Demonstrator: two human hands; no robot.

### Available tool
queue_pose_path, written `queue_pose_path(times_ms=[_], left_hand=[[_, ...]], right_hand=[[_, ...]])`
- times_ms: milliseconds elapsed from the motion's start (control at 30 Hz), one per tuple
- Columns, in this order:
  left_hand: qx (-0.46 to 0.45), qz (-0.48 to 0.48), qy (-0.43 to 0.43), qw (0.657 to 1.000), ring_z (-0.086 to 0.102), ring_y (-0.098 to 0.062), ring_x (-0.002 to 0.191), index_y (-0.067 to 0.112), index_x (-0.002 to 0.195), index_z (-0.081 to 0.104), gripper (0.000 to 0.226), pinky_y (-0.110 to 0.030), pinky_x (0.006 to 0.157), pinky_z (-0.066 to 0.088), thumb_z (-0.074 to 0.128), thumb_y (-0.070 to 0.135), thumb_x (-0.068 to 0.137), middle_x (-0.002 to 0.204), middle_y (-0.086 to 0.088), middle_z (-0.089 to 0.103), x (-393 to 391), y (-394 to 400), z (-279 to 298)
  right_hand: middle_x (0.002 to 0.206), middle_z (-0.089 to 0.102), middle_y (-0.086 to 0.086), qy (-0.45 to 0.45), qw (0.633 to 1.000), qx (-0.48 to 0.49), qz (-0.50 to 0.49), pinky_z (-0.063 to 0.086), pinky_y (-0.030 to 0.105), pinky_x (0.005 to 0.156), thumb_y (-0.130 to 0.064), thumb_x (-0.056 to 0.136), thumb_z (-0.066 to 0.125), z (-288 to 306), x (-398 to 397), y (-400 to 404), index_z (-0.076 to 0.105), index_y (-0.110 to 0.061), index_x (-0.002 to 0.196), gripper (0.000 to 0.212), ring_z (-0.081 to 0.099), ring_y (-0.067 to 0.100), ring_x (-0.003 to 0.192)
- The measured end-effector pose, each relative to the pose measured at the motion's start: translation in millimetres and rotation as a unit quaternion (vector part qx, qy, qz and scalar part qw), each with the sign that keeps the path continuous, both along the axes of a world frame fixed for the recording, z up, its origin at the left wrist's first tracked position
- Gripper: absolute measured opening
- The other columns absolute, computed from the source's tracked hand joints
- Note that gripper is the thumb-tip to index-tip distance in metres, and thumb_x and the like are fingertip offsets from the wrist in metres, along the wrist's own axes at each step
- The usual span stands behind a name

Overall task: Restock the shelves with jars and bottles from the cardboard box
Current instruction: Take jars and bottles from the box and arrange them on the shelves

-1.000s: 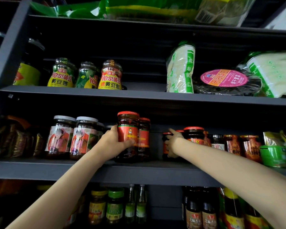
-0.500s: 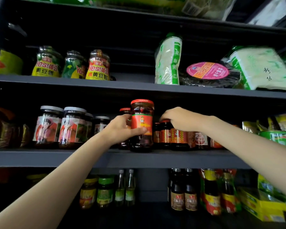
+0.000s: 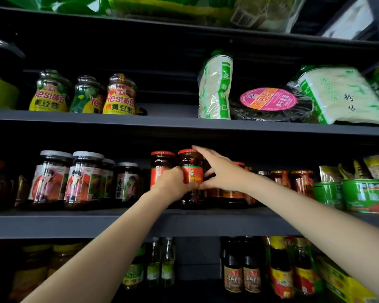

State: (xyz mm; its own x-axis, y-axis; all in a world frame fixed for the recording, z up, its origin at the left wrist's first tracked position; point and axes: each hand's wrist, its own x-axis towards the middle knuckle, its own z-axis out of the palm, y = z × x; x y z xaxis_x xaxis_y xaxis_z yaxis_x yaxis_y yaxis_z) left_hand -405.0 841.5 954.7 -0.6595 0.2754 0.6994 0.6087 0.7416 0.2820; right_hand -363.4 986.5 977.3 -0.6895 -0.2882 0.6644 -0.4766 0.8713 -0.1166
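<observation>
**Both hands on a red-capped sauce jar, middle shelf**

While the left hand (image 3: pixel 173 184) curls round the front of the chili sauce jar (image 3: pixel 192 178), it covers part of the red label — only a small portrait shows, the lettering too small to read. The right hand (image 3: pixel 219 171) has its fingers spread wide along the jar's right side, index finger up by the red cap, hiding the jars behind it. That jar stands on the middle shelf (image 3: pixel 96 224), touching a matching second jar (image 3: pixel 161 169) on its left. Above, the soybean paste jars (image 3: pixel 118 96) read "Yes!" (the leftmost pack is cut off at the frame edge). Bottles on the lowest shelf are dim — their labels stay unclear.
</observation>
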Motion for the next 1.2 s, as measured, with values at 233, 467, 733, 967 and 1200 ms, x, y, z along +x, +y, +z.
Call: queue_pose_path(times_ms=[233, 467, 733, 967, 1200], left_hand=[[-0.006, 0.049, 0.017, 0.999, 0.057, -0.028, 0.11, 0.001, 0.126, 0.037, 0.059, -0.032, 0.086, 0.045, 0.058, 0.041, 0.088, 0.121, -0.014, 0.057, -4, 10, -3], [0.08, -0.02, 0.017, 0.996, 0.059, -0.024, 0.103, 0.004, 0.121, 0.04, 0.065, -0.03, 0.08, 0.046, 0.067, 0.045, 0.078, 0.11, -0.009, 0.061, 1, 2, -7], [0.16, 0.017, 0.04, 0.986, 0.056, -0.025, 0.103, 0.005, 0.118, 0.044, 0.068, -0.027, 0.075, 0.039, 0.069, 0.05, 0.074, 0.112, -0.009, 0.058, 16, -27, -8], [0.17, 0.006, 0.038, 0.985, 0.053, -0.018, 0.089, 0.011, 0.116, 0.046, 0.061, -0.028, 0.074, 0.041, 0.069, 0.049, 0.074, 0.104, -0.003, 0.058, 8, -41, -11], [0.154, -0.003, 0.067, 0.986, 0.056, -0.022, 0.1, 0.012, 0.107, 0.054, 0.06, -0.03, 0.082, 0.044, 0.071, 0.055, 0.069, 0.106, -0.007, 0.061, 0, -39, -12]], right_hand=[[0.149, 0.032, 0.014, 0.05, 0.992, 0.047, -0.109, 0.046, 0.031, 0.098, -0.009, 0.091, 0.056, -2, -10, 11, 0.011, -0.01, 0.149, 0.073, 0.055, 0.024, 0.118], [0.109, 0.063, 0.013, -0.143, 0.969, -0.195, 0.053, 0.057, 0.028, 0.078, -0.004, 0.09, 0.058, -10, 0, 5, 0.016, -0.013, 0.145, 0.07, 0.068, 0.017, 0.08], [0.107, 0.066, 0.008, -0.042, 0.999, -0.01, -0.007, 0.05, 0.033, 0.094, -0.001, 0.092, 0.051, 6, -13, 6, 0.061, -0.012, 0.114, 0.027, 0.064, 0.021, 0.096], [0.158, 0.012, 0.002, -0.071, 0.698, 0.589, -0.4, 0.006, 0.039, 0.116, -0.04, 0.101, 0.025, -4, -82, -6, 0.017, -0.016, 0.15, 0.054, 0.007, 0.018, 0.146], [0.156, 0.017, 0.008, -0.111, 0.75, 0.499, -0.419, 0.005, 0.041, 0.118, -0.035, 0.101, 0.028, -4, -90, -12, 0.013, -0.006, 0.149, 0.057, 0.01, 0.024, 0.145]])
